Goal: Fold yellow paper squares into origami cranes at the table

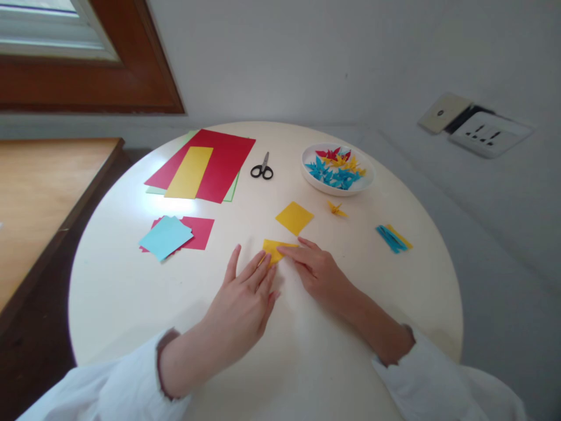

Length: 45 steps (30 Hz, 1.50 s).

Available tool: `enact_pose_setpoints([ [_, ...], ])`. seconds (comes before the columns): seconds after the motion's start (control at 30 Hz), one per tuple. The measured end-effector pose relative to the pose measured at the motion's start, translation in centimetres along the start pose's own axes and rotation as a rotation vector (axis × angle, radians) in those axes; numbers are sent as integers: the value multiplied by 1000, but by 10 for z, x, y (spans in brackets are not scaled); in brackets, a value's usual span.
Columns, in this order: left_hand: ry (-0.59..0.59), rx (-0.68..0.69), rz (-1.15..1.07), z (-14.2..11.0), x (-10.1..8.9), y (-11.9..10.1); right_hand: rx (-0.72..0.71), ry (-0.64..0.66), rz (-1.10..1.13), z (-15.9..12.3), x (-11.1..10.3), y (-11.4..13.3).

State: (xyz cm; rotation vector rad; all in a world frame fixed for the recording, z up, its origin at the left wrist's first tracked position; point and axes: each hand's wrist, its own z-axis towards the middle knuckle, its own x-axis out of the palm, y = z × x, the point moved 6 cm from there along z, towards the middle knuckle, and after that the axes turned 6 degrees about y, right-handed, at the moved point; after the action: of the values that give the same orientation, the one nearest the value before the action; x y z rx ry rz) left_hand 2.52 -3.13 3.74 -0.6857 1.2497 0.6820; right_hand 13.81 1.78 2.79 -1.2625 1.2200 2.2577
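Observation:
A small folded yellow paper (273,249) lies on the round white table (131,292), just ahead of both hands. My left hand (245,295) rests flat with fingers stretched out, its fingertips on the paper's left edge. My right hand (313,266) lies beside it, fingers extended and pressing along the paper's right side. A loose yellow square (294,218) sits just beyond the folded piece.
A white plate (309,175) holds several paper cranes in blue, red and yellow. One yellow crane (337,209) stands beside it. Black scissors (262,168), large red and yellow sheets (205,166), a light blue square (165,236) on red paper, and blue-yellow strips (393,238) lie around.

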Motion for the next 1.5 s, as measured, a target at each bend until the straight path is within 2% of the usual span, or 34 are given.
enact_pose_setpoints([
  [0.1,65,1,69,0,9,1,3,44,-9,-1,1,1],
  [0.23,107,4,114,1,12,2,6,151,-17,-3,3,6],
  [0.43,96,-31,119,0,10,2,-7,232,-116,-6,9,11],
  [0.6,83,-27,106,0,9,2,-8,183,-200,-6,6,12],
  [0.8,77,-29,60,2,8,3,93,150,-325,-8,-5,3],
  [0.97,50,-17,27,3,7,5,126,66,-391,-11,-12,-10],
  [1.1,52,-15,-38,6,9,11,128,-40,-342,-9,-15,-17],
  [1.2,-9,-61,-109,9,9,22,148,-80,-308,-6,-13,-23],
  [1.33,-85,-218,-79,10,9,41,162,-82,-266,-4,-9,-26],
  [1.4,-61,-267,-50,10,11,47,148,-77,-250,-4,-7,-25],
  [1.5,-10,-271,-89,12,16,49,123,-74,-225,-3,-7,-21],
])
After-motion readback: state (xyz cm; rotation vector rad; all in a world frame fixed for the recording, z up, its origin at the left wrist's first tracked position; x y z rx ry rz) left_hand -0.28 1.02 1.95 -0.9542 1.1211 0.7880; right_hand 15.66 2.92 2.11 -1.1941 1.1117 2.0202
